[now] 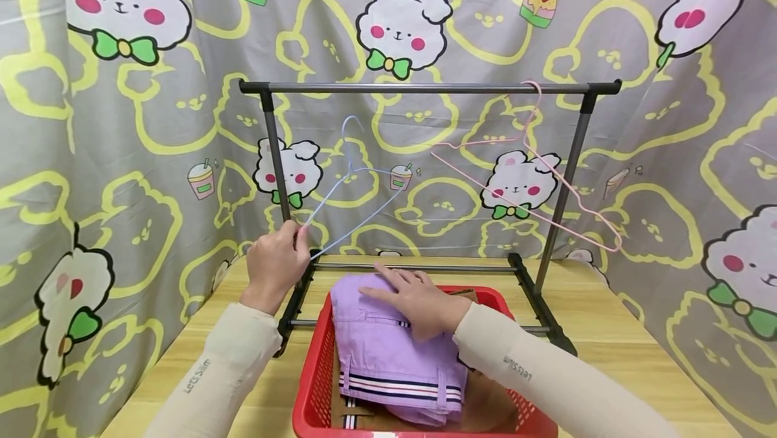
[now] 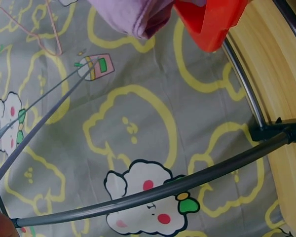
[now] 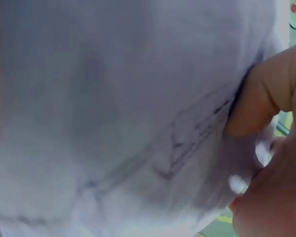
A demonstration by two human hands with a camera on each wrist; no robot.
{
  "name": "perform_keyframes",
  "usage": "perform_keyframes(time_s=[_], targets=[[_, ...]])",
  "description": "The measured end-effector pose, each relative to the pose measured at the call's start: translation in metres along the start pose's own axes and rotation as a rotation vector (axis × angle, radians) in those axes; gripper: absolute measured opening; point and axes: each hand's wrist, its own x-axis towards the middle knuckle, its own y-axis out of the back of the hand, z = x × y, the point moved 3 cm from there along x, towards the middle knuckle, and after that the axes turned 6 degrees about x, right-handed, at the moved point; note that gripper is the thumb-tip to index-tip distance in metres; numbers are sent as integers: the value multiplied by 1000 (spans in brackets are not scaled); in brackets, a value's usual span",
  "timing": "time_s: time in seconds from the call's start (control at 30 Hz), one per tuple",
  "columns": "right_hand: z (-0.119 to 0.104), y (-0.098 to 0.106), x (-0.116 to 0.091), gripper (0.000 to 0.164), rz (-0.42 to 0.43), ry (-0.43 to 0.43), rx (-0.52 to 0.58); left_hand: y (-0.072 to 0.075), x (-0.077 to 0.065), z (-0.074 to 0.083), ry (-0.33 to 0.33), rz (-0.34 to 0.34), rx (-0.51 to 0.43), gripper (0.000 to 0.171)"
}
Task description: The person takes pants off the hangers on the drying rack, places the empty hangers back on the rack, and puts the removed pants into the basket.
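Observation:
My left hand [image 1: 277,259] grips a light-blue clothes hanger [image 1: 340,185] by one end of its frame, holding it off the rail with the hook up. In the left wrist view, the hanger's thin wires [image 2: 44,114] run off from the fingers at the left edge. Folded purple trousers [image 1: 388,357], with a striped waistband and belt loops, lie on a red basket [image 1: 312,384]. On them rests my right hand [image 1: 419,303], fingers spread in the head view. The right wrist view shows its bent digit [image 3: 256,98] against the cloth beside a pocket seam; whether cloth is pinched there is unclear.
A dark metal clothes rack [image 1: 425,88] stands behind the basket on the wooden table [image 1: 625,357]. From the right of its rail hangs a pink hanger [image 1: 522,219] with nothing on it. A patterned curtain [image 1: 473,19] closes off the back and sides.

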Motion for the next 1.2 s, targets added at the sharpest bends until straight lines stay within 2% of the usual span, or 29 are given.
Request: perform_keyframes(time_s=[0.1, 0.27, 0.43, 0.7, 1.2], targets=[[-1, -10, 3, 113, -13, 1, -42, 1, 0, 1, 0, 2, -3, 26], [2, -23, 6, 112, -54, -6, -4, 0, -3, -1, 7, -7, -4, 25], [3, -32, 8, 106, -93, -19, 27, 2, -4, -2, -1, 22, -1, 24], [7, -39, 12, 99, -141, -43, 43, 3, 3, -1, -10, 74, -1, 25], [11, -42, 19, 91, -217, -31, 24, 4, 12, 1, 4, 75, -22, 27]])
